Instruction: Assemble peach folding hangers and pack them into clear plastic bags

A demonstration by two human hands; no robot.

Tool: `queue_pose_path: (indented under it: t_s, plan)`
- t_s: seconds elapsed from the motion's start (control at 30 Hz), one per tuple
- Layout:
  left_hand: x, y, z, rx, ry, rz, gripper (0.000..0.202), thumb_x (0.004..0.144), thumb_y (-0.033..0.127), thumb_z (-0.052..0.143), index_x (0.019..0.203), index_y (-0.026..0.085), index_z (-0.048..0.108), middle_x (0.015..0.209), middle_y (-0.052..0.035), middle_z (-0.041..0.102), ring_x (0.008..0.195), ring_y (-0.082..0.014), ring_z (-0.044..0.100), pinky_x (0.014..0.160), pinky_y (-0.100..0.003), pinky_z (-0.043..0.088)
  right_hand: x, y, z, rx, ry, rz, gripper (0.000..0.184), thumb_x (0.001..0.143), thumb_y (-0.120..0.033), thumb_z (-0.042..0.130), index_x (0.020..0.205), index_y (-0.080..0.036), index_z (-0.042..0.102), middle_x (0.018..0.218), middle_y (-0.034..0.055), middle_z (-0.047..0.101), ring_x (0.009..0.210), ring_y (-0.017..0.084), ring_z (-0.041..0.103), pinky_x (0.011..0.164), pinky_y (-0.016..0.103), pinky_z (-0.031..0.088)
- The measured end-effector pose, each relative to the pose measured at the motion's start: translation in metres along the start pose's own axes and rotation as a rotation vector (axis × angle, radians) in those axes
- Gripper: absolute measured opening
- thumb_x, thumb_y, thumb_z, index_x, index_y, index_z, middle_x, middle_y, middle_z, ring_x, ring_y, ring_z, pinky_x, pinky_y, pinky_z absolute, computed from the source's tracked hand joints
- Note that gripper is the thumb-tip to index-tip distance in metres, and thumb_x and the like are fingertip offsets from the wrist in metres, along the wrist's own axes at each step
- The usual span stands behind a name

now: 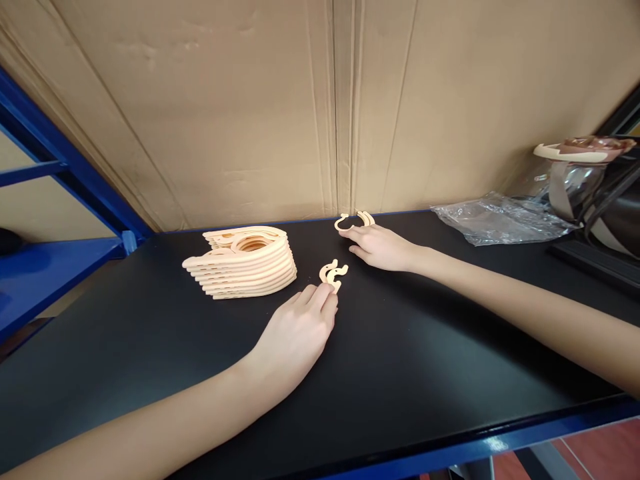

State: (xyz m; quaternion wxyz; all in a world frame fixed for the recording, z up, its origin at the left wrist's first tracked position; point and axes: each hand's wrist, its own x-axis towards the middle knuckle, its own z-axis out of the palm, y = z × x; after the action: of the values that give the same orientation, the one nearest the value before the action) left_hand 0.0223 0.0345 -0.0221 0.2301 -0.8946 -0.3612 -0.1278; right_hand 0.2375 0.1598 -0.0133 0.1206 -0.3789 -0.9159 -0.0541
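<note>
My left hand point(299, 327) is closed, fingers curled down, on cream plastic hooks point(336, 271) whose curved ends stick out past the fingertips. Its fingertips and their exact grip are hidden under the hand. Farther back, my right hand point(384, 248) reaches across with the index finger stretched out and the thumb apart from it. That finger touches a thin C-shaped cream hook point(343, 222), while more curved cream hooks point(367, 219) lie just behind the hand. Left of both hands stands a neat stack of cream plastic hanger parts point(245, 267), untouched.
Everything lies on a black tabletop point(400, 353) with a blue front edge. Cardboard point(225, 113) rises along the back. Crumpled clear plastic bags point(500, 217) and a dark bag point(617, 207) sit at the right. A blue metal frame point(75, 160) stands at the left.
</note>
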Motion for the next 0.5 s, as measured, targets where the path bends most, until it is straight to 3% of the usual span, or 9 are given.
queue_pose_path:
  t_s: [0.13, 0.23, 0.37, 0.5]
  plan:
    - [-0.001, -0.001, 0.001, -0.009, -0.011, -0.011, 0.027, 0.092, 0.003, 0.038, 0.104, 0.011, 0.061, 0.100, -0.0106, 0.065, 0.085, -0.0206, 0.065, 0.073, -0.031, 0.054, -0.006, -0.004, -0.004, -0.001, 0.040, -0.023, 0.040, 0.095, -0.022, 0.042, 0.133, -0.012, 0.051, 0.133, 0.0151, 0.057, 0.117, 0.028, 0.058, 0.097, 0.046, 0.048]
    - [0.000, 0.000, -0.003, 0.027, -0.046, 0.017, 0.033, 0.085, -0.005, 0.039, 0.106, 0.006, 0.061, 0.103, -0.0123, 0.066, 0.086, -0.0218, 0.065, 0.071, -0.031, 0.055, -0.003, -0.002, -0.003, -0.043, 0.063, -0.035, 0.045, 0.094, -0.019, 0.042, 0.137, -0.007, 0.046, 0.140, 0.0178, 0.050, 0.126, 0.031, 0.051, 0.103, 0.048, 0.044]
    - [-0.001, 0.001, -0.004, 0.077, -0.084, 0.034, 0.047, 0.075, -0.013, 0.037, 0.111, 0.003, 0.062, 0.106, -0.0138, 0.067, 0.086, -0.0223, 0.066, 0.069, -0.031, 0.055, 0.003, 0.002, 0.004, -0.022, 0.026, 0.018, 0.045, 0.096, -0.020, 0.040, 0.139, -0.009, 0.043, 0.134, 0.0174, 0.055, 0.124, 0.029, 0.053, 0.100, 0.046, 0.046]
    - [-0.002, 0.000, 0.000, 0.097, 0.025, -0.013, 0.032, 0.089, 0.002, 0.040, 0.110, 0.004, 0.064, 0.104, -0.0143, 0.069, 0.085, -0.0228, 0.067, 0.072, -0.032, 0.055, -0.011, -0.014, 0.001, 0.017, 0.024, 0.017, 0.036, 0.099, -0.024, 0.035, 0.130, -0.012, 0.050, 0.120, 0.0128, 0.064, 0.111, 0.025, 0.061, 0.091, 0.042, 0.051]
